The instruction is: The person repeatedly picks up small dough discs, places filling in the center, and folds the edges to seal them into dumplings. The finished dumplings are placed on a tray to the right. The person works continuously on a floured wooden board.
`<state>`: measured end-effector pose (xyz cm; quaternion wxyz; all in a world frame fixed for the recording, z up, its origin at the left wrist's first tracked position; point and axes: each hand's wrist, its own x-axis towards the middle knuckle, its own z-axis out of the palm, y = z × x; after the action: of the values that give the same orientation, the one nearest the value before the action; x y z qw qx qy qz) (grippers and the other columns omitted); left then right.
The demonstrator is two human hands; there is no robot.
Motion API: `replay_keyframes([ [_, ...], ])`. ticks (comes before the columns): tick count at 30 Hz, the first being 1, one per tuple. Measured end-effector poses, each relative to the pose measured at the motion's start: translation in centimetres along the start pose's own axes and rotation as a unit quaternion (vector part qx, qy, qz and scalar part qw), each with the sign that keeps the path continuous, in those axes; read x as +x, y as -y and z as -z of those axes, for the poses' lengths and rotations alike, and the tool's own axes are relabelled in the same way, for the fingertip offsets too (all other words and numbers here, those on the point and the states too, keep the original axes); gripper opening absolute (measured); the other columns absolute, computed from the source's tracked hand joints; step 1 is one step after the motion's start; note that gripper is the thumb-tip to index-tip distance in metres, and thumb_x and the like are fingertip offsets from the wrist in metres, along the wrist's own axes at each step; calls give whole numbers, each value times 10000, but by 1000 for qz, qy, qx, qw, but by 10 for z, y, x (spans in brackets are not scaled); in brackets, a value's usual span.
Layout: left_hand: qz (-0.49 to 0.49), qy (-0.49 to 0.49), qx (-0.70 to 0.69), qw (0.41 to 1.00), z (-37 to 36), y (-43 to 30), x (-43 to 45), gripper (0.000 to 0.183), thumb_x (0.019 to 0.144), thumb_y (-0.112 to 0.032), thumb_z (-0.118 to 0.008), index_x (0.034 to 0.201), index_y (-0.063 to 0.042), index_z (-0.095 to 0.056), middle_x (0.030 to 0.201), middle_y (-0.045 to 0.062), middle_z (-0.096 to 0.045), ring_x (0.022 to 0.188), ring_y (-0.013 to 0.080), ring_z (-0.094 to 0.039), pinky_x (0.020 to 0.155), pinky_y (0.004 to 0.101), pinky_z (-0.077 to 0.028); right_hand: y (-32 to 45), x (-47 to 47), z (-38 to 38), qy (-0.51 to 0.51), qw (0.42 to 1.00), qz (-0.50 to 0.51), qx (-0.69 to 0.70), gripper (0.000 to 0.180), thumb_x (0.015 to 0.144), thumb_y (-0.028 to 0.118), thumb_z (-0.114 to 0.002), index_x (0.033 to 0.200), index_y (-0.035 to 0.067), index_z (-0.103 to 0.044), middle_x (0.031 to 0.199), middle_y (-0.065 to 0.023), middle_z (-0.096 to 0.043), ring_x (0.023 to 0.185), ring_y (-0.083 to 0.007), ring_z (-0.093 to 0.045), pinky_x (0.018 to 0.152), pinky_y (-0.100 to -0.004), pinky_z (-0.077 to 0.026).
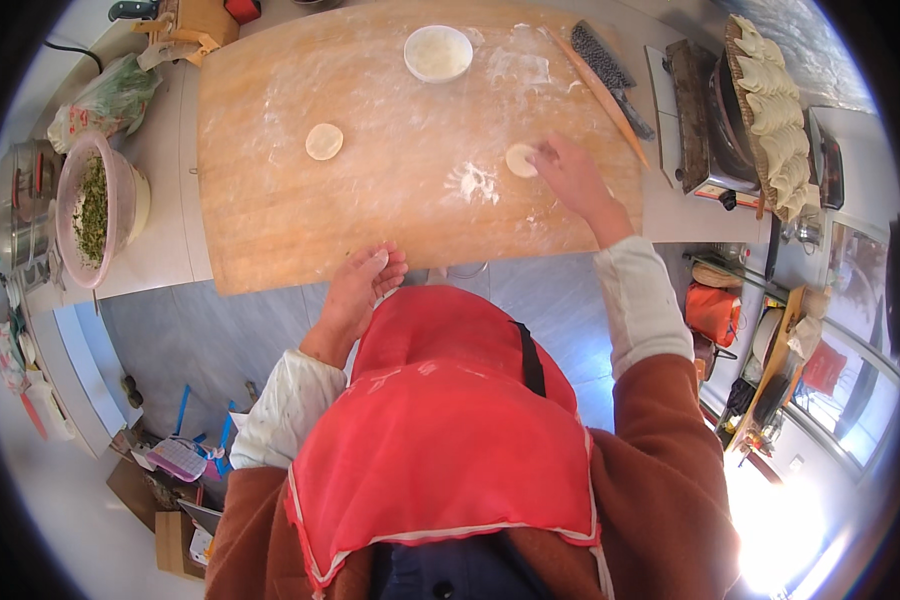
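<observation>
My right hand (574,176) is over the right part of a floured wooden board (390,202). Its thumb and fingertips pinch the right edge of a small dough round (521,160). Just left of that round lies a patch of loose flour (474,183). My left hand (366,279) rests at the board's front edge, fingers loosely bent and a little apart, with nothing visible in it. A second flat dough round (324,142) lies on the left half of the board. Toward the back stands a white bowl (438,55) of pale flour-like powder.
A rolling pin (600,97) and a dark-patterned knife-shaped item (604,64) lie at the board's right. Farther right, a woven tray (776,120) of dumplings sits over a stove (701,120). At left, a pink bowl (112,217) holds chopped green filling, beside a plastic bag (112,101).
</observation>
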<state>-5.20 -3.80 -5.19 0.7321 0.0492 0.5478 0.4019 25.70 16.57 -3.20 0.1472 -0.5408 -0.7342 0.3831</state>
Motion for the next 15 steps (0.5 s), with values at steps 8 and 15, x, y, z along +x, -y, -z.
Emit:
replay_keyframes([
  [8, -2, -11, -11, 1000, -1, 3, -4, 343, 1015, -187, -525, 1295, 11, -536, 1158, 107, -640, 1034, 190, -633, 924, 318, -519, -19, 61, -10, -113, 983, 35, -140, 351, 901, 220, -646, 1165, -10, -623, 1181, -215, -607, 1083, -353, -590, 943, -449, -461],
  [15, 9, -25, -19, 999, -2, 4, -6, 326, 1017, -171, -525, 1292, 4, -536, 1154, 106, -645, 1018, 186, -637, 909, 311, -524, -9, 18, -59, -94, 960, 144, -219, 678, 881, 324, -683, 1384, -64, -448, 1444, -283, -415, 1370, -436, -362, 1152, -509, -280],
])
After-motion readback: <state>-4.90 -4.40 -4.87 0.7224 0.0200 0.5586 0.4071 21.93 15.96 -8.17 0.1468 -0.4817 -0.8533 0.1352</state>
